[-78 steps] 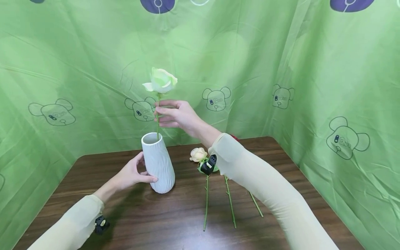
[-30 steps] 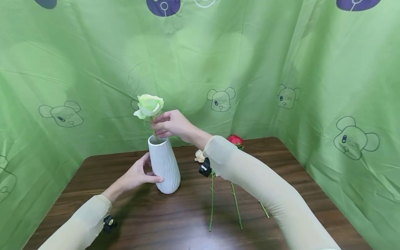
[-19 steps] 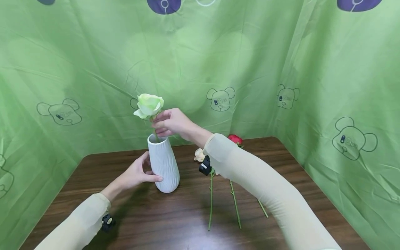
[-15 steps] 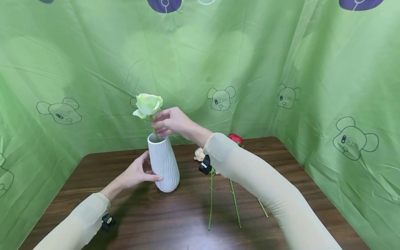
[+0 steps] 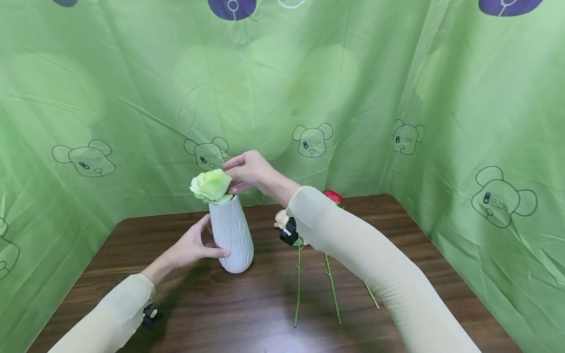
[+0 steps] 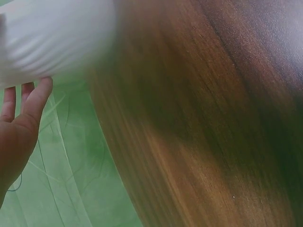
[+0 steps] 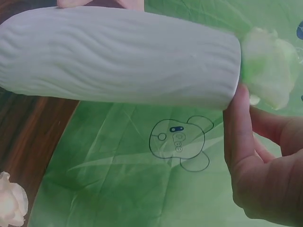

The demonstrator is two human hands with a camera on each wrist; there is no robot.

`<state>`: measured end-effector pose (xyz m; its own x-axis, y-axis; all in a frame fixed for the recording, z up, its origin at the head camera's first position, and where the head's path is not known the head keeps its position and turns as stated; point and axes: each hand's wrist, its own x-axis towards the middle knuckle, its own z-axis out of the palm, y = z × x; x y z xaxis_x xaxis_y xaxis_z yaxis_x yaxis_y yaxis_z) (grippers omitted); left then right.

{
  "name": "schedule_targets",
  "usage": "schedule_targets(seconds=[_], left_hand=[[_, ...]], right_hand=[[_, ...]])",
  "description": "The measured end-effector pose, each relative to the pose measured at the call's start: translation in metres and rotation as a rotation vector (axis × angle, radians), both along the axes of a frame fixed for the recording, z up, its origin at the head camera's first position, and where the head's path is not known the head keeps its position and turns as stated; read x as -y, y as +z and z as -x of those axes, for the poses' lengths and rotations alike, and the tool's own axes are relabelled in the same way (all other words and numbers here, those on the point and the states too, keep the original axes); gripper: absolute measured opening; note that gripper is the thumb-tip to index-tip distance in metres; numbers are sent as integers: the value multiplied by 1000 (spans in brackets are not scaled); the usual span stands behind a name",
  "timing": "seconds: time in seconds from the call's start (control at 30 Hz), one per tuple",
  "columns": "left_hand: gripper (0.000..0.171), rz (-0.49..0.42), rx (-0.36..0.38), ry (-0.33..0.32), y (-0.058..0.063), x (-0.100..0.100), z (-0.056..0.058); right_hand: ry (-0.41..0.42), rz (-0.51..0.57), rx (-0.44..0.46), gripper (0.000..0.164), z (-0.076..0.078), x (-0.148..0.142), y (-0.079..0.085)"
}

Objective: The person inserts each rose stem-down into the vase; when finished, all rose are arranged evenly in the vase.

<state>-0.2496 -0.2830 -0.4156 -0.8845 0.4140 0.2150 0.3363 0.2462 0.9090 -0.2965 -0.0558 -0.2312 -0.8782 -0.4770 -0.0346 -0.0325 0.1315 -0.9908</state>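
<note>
A white ribbed vase [image 5: 231,235] stands on the table, leaning slightly left in the head view. My left hand [image 5: 194,247] grips its lower side, thumb in front, the other fingers mostly hidden behind it. The left wrist view shows fingertips [image 6: 45,85] against the vase's side. In the vase's mouth sits a pale green-white rose [image 5: 211,185], its bloom right at the rim and its stem hidden inside. My right hand [image 5: 253,171] is just right of the bloom, fingers loosely extended. Seen from the right wrist, one fingertip [image 7: 242,94] is right at the rim beside the petals.
On the wooden table [image 5: 247,314] to the right lie a cream rose [image 5: 281,219] and a red rose [image 5: 334,197], partly covered by my right sleeve. Several green stems [image 5: 333,289] point toward me. A green curtain [image 5: 353,88] with bear prints hangs around the table's back and sides.
The pale rose has come down from above the vase until its bloom sits at the rim. My right hand has let go of its stem and moved slightly right. The left hand keeps its grip.
</note>
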Motion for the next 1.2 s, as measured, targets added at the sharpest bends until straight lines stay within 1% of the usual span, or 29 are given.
schedule_targets(seconds=[0.1,0.23,0.43,0.63,0.83,1.03,1.1,1.2], left_hand=[[85,-36,17,-27,-2,-1,1],[86,-51,27,-23,-2,-1,0],[87,-64,38,-12,-1,-1,-2],[86,-50,21,-7,0,0,-2],[87,-39,35,3,2,-1,-3],[88,-24,24,8,3,-1,-4],[88,-21,21,11,3,-1,-4],[86,-15,21,16,3,-1,-4]], right_hand=[[-2,24,37,34,2,-6,1],[11,42,60,37,4,-15,4],[34,5,37,37,5,-32,11],[65,-54,5,36,7,-64,13],[78,-124,6,40,12,-106,6],[69,-201,16,45,16,-151,-6],[55,-216,29,46,17,-167,-11],[30,-215,71,47,17,-190,-19]])
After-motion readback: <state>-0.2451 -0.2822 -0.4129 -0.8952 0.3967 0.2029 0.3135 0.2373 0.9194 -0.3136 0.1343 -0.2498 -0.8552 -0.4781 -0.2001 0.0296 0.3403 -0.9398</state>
